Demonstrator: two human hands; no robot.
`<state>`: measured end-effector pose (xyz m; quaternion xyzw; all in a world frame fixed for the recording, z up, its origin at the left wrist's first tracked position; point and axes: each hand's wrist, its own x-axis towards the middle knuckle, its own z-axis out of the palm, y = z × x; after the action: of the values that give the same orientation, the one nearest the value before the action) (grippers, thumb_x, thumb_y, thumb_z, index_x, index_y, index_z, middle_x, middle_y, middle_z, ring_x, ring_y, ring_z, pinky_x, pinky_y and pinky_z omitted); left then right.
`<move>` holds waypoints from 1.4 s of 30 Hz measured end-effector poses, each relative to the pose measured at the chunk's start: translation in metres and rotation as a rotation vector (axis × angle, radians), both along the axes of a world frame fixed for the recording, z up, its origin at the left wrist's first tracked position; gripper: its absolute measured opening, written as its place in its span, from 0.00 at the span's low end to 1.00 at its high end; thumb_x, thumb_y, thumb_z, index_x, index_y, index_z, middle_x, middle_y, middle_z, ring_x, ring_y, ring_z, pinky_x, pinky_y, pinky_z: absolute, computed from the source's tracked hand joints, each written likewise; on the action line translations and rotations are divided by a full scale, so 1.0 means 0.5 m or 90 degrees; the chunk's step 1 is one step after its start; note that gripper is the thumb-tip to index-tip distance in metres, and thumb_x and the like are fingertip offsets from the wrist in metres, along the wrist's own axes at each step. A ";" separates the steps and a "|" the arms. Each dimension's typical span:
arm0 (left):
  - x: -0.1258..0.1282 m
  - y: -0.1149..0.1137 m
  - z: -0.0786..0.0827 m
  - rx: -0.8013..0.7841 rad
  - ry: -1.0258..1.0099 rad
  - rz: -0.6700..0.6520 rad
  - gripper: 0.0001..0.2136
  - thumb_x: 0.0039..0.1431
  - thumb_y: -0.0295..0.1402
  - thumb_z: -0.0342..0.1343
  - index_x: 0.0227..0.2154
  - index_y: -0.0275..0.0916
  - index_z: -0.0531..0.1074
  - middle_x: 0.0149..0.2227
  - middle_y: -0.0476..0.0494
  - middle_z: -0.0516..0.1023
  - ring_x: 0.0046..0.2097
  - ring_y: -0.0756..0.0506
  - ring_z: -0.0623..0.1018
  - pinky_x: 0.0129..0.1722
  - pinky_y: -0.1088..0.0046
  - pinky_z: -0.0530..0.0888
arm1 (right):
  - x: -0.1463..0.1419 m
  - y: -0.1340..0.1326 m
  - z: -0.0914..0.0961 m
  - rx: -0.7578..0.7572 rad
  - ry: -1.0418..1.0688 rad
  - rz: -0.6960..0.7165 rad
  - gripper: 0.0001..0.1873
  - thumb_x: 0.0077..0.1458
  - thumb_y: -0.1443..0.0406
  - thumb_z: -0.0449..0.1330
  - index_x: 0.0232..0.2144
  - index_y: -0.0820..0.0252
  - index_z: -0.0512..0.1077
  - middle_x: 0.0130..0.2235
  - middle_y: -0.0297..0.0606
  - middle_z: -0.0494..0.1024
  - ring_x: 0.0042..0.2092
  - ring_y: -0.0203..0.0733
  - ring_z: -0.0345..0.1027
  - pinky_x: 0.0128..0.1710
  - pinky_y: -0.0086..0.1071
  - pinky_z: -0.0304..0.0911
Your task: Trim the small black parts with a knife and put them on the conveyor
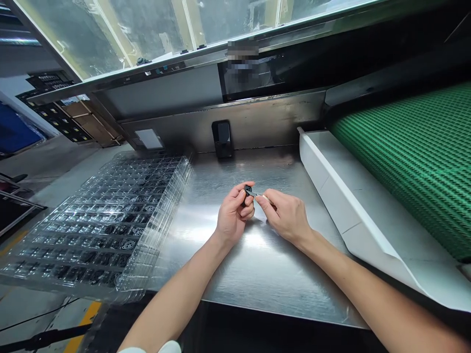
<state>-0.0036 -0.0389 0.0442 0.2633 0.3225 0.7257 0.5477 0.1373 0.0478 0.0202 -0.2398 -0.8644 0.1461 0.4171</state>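
Over the middle of the steel bench (pixel 253 274), my left hand (pixel 234 208) is closed on a small round black part (pixel 248 189) with a ring-like face. My right hand (pixel 285 212) pinches a small thin tool, whose narrow tip (pixel 253 194) reaches to the black part's face. Most of the tool's handle is hidden in the right fingers, so its exact kind does not show. To the left, a stack of clear plastic trays (pixel 162 230) holds several dark round parts in its pockets.
A black phone-like device (pixel 222 138) leans upright against the steel back wall. On the right, a white guard (pixel 342 196) runs beside a green mesh conveyor belt (pixel 412 147). A white card (pixel 148 138) is on the back panel, and a lit glass window (pixel 154 29) stands above.
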 end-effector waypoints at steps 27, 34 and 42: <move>0.001 0.005 -0.004 -0.018 -0.039 -0.056 0.16 0.59 0.36 0.65 0.49 0.36 0.76 0.28 0.52 0.62 0.22 0.58 0.55 0.21 0.81 0.51 | 0.005 0.005 0.024 -0.108 0.121 0.035 0.28 0.76 0.44 0.52 0.32 0.58 0.69 0.27 0.33 0.66 0.28 0.39 0.58 0.31 0.34 0.53; 0.021 0.007 -0.012 -0.028 -0.010 -0.103 0.11 0.60 0.39 0.64 0.37 0.36 0.76 0.24 0.54 0.57 0.19 0.58 0.50 0.21 0.76 0.41 | 0.004 0.005 0.012 -0.087 0.099 0.069 0.27 0.72 0.42 0.57 0.33 0.55 0.76 0.28 0.37 0.72 0.26 0.43 0.61 0.28 0.36 0.55; -0.007 0.029 -0.027 -0.004 0.048 0.011 0.15 0.56 0.48 0.67 0.27 0.42 0.75 0.22 0.51 0.56 0.19 0.55 0.52 0.19 0.72 0.43 | 0.002 0.030 0.000 -0.026 0.047 -0.042 0.15 0.62 0.45 0.58 0.34 0.45 0.72 0.28 0.41 0.73 0.28 0.51 0.69 0.26 0.44 0.55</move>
<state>-0.0073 -0.0244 0.0307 0.2860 0.3476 0.7190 0.5296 0.1381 0.0629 0.0202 -0.2709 -0.8367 0.1590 0.4486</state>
